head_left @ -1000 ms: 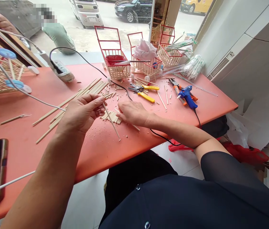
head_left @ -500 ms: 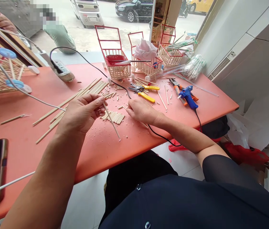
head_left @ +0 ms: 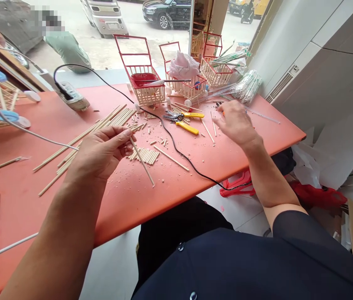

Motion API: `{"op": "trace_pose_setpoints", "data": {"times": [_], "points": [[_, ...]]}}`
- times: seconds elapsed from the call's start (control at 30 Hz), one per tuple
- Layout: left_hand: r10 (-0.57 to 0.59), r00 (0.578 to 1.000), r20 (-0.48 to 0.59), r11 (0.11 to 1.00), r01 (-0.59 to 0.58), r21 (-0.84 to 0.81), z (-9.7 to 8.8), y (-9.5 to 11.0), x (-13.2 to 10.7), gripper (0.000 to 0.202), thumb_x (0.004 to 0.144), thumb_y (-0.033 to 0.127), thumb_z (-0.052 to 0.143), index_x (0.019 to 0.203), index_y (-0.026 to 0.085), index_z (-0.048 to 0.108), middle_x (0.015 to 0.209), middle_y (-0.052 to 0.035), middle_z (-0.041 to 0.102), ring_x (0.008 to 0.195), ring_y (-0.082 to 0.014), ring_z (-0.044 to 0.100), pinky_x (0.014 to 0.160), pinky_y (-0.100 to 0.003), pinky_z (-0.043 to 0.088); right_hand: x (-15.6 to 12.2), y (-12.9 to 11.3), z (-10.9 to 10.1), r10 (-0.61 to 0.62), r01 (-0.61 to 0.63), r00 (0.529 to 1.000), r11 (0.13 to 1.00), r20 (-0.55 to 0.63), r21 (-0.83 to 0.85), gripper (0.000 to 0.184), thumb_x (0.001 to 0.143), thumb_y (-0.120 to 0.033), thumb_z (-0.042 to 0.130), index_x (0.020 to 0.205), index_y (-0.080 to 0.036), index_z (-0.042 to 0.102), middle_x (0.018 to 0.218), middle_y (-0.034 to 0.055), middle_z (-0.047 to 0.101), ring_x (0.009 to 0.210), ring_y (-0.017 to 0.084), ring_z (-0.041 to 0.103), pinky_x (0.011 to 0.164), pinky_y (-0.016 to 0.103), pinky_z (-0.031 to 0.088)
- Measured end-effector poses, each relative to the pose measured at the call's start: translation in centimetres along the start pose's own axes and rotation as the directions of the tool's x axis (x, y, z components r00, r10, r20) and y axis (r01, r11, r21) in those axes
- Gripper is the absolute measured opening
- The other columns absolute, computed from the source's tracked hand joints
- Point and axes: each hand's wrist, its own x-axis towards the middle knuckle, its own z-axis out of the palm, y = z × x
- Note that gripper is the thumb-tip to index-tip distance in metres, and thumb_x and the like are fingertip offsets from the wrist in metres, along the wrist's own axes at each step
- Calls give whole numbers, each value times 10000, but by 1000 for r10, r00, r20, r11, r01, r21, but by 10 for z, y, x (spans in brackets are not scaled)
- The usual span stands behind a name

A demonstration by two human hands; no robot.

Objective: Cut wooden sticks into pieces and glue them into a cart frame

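One stick (head_left: 141,161) pinched, left hand (head_left: 107,145); likely pickup step right of yellow pliers (head_left: 187,127); right hand (head_left: 238,125) grip unclear, needs firm hold.

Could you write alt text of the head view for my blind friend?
A person's left hand holds a thin wooden stick at a pink table; the right hand is right of yellow-handled pliers. Short sticks lie in a row nearby, with small wooden carts behind.
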Motion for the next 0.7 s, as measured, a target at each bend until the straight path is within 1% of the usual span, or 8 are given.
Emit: {"op": "trace_pose_setpoints", "data": {"times": [0.1, 0.13, 0.2, 0.37, 0.5, 0.63, 0.67, 0.7], "points": [[4, 1000, 2, 1000, -4, 0, 0, 0, 0, 155, 805, -4, 844, 747, 107, 752, 655, -37, 717, 483, -83, 579, 484, -185, 469, -10, 41, -6, 220, -217, 975, 965, 8, -146, 553, 1076, -350, 719, 1519, -21, 683, 1534, 326, 674, 1411, 437, 646, 1179, 549, 505], [5, 1000, 3, 1000, -5, 2, 1, 0, 0, 156, 802, 0, 846, 744, 109, 750, 654, -36, 717, 483, -84, 578, 487, -186, 468, -14, 49, -7, 285, -273, 957, 945, 48, -181, 560, 1067, -357, 727, 1506, -11, 688, 1505, 334, 697, 1394, 445, 669, 1152, 544, 528], [7, 1000, 4, 1000, -7, 12, 1, 0, 0, 157, 790, 10, 849, 731, 113, 747, 652, -36, 717, 481, -87, 575, 492, -191, 464, -20, 58, -7, 348, -322, 931, 924, 109, -207, 513, 1078, -357, 700, 1485, -45, 710, 1457, 314, 750, 1353, 444, 722, 1102, 539, 571], [-36, 999, 12, 999, 35, 39, 3, 0, 1, 154, 743, 28, 873, 707, 115, 751, 635, -27, 714, 479, -94, 570, 500, -205, 456, -20, 61, -3, 343, -325, 927, 937, 153, -131, 383, 1105, -318, 658, 1359, -59, 783, 1349, 298, 814, 1295, 438, 783, 1072, 509, 593], [-43, 999, 11, 999, 43, 7, 4, 0, 1, 164, 732, 4, 870, 694, 114, 755, 629, -29, 710, 479, -91, 569, 487, -202, 446, -19, 66, 1, 339, -337, 928, 941, 155, -34, 358, 1104, -227, 632, 1365, -21, 767, 1369, 322, 797, 1359, 466, 763, 1146, 556, 566], [-48, 998, 39, 998, 50, -33, 3, -2, 2, 168, 736, 3, 886, 694, 109, 763, 628, -38, 708, 485, -86, 569, 478, -192, 444, -29, 80, -5, 393, -390, 919, 897, 28, 210, 332, 1097, -168, 600, 1345, -33, 774, 1418, 347, 770, 1471, 478, 705, 1280, 660, 478], [-52, 998, 45, 998, 54, -44, 3, -3, 2, 167, 741, 2, 888, 693, 104, 764, 629, -42, 708, 484, -83, 569, 474, -186, 443, -33, 84, -9, 407, -393, 913, 883, -2, 255, 324, 1101, -174, 579, 1326, -52, 777, 1382, 332, 785, 1455, 469, 715, 1281, 680, 480], [-55, 997, 49, 997, 57, -54, 3, -3, 2, 168, 745, 2, 892, 694, 101, 765, 631, -46, 709, 484, -79, 568, 471, -180, 442, -36, 86, -14, 402, -379, 916, 877, -18, 296, 342, 1135, -224, 531, 1337, -89, 771, 1337, 294, 808, 1400, 436, 750, 1247, 660, 529]]}}
